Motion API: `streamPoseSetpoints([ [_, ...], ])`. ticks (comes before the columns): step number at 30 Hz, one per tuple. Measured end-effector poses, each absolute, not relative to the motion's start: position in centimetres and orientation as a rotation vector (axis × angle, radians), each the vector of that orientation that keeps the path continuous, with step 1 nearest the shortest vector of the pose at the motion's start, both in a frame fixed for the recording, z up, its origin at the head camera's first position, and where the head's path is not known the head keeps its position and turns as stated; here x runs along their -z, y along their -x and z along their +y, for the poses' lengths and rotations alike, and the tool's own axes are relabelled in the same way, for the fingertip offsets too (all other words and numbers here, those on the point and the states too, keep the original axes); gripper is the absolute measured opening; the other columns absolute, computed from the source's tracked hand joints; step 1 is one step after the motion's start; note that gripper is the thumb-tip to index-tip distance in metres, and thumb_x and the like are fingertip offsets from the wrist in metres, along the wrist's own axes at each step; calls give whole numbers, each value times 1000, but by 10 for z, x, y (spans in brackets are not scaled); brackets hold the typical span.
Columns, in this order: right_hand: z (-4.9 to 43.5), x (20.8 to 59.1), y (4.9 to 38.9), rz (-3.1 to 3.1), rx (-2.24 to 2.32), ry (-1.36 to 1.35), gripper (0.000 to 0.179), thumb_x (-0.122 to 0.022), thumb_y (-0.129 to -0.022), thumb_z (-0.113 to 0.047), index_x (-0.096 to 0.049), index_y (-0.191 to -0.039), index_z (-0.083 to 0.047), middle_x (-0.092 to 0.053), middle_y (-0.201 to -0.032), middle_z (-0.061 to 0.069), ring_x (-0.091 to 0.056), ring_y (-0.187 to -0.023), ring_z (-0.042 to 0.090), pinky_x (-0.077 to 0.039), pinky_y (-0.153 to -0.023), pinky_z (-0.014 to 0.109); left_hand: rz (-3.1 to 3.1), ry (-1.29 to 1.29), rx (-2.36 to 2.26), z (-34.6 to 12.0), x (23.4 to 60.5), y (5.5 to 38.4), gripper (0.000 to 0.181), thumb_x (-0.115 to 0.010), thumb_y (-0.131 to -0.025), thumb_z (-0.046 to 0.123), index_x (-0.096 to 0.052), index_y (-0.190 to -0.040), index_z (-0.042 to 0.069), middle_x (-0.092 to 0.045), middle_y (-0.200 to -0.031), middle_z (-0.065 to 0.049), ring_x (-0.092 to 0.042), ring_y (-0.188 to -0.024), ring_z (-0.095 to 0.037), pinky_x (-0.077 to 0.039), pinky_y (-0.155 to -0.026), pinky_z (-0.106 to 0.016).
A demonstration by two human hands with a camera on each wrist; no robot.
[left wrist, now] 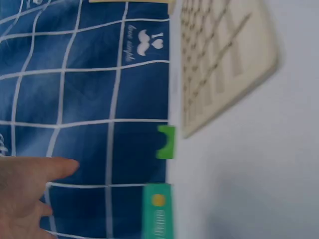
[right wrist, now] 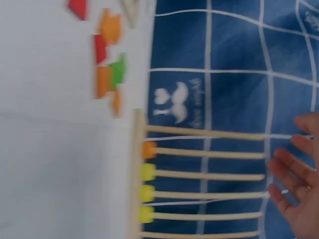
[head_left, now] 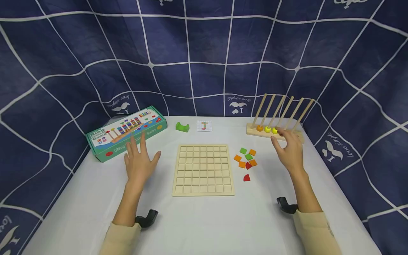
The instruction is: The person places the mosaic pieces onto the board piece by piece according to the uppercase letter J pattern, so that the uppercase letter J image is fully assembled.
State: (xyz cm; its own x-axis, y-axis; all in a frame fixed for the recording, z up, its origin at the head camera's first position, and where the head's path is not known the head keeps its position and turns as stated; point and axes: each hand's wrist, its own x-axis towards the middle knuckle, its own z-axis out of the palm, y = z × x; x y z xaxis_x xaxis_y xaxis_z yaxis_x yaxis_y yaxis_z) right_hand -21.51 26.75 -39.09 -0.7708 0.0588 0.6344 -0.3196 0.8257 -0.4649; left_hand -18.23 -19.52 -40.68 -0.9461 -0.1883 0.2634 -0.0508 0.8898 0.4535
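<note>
Rack [head_left: 262, 133]: pale wood, six pegs [head_left: 259, 111], orange/yellow beads [head_left: 267, 129]. Green box [head_left: 127, 132] reads "Ring", "Game"; cloth [head_left: 208, 42]: "love simple". Left hand [head_left: 138, 163] fingers apart, right hand [head_left: 290, 150] relaxed, both empty.

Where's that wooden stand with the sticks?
In the head view, the wooden stand is at the back right of the table, beyond the small coloured tiles, partly hidden by the right hand.

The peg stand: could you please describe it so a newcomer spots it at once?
On the white table, look far right, beyond the loose tiles. There sits a wooden stand; unlike the flat tiles, it carries six standing pegs.
</note>
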Motion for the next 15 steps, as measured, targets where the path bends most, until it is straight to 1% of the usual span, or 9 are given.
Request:
streamPoseSetpoints([
  [2, 270, 405, 215, -2299, -806, -170, 34, -64, -86, -17, -61, -119, -6, -65, -98, 15, -58, -90, 32, -44, -80, 46, -2721, -202, 726, -194, 421, 182, 87, -59, -88, 37, -3, -150, 13, 3, -150, -27, 4, -136, -45, -6, -103, -66],
  [4, 272, 419, 215, -2278, -858, -135, 33, -65, -86, -16, -63, -117, -6, -66, -87, 12, -59, -79, 27, -45, -73, 38, -2696, -214, 799, -193, 435, 182, 84, -57, -89, 37, -4, -149, 12, 0, -150, -27, -2, -135, -46, -10, -103, -66],
  [6, 274, 433, 215, -2284, -903, -93, 33, -66, -85, -17, -64, -116, -8, -64, -76, 9, -57, -69, 21, -44, -64, 28, -2678, -195, 879, -192, 449, 182, 81, -56, -90, 37, -6, -149, 10, -5, -149, -27, -9, -134, -48, -16, -102, -65],
  [8, 275, 446, 216, -2324, -936, -48, 32, -67, -85, -19, -65, -115, -9, -58, -65, 4, -50, -56, 15, -39, -53, 22, -2673, -153, 976, -191, 462, 183, 79, -53, -92, 39, -8, -149, 8, -9, -149, -26, -15, -133, -48, -20, -102, -63],
  [10, 276, 458, 218, -2387, -966, -13, 30, -67, -85, -21, -67, -112, -9, -50, -54, 0, -39, -45, 11, -32, -42, 20, -2664, -102, 1094, -189, 473, 184, 77, -51, -93, 41, -9, -149, 8, -12, -149, -25, -19, -132, -46, -22, -103, -60],
  [12, 277, 467, 220, -2458, -1009, 10, 29, -68, -84, -22, -68, -109, -8, -40, -46, -2, -29, -39, 8, -25, -35, 21, -2655, -34, 1224, -187, 483, 185, 77, -50, -93, 41, -9, -148, 8, -14, -149, -24, -17, -134, -43, -21, -105, -58],
  [13, 278, 472, 221, -2491, -1033, 20, 29, -68, -83, -23, -68, -108, -8, -35, -44, -3, -24, -38, 7, -23, -34, 22, -2652, -2, 1278, -185, 487, 186, 77, -51, -93, 42, -10, -148, 8, -14, -149, -24, -17, -135, -41, -20, -106, -57],
  [15, 279, 479, 224, -2545, -1096, 31, 29, -68, -83, -23, -68, -108, -8, -31, -41, -4, -21, -37, 6, -21, -32, 23, -2666, 67, 1357, -183, 495, 187, 79, -54, -91, 42, -10, -148, 9, -15, -149, -22, -16, -136, -40, -19, -106, -57],
])
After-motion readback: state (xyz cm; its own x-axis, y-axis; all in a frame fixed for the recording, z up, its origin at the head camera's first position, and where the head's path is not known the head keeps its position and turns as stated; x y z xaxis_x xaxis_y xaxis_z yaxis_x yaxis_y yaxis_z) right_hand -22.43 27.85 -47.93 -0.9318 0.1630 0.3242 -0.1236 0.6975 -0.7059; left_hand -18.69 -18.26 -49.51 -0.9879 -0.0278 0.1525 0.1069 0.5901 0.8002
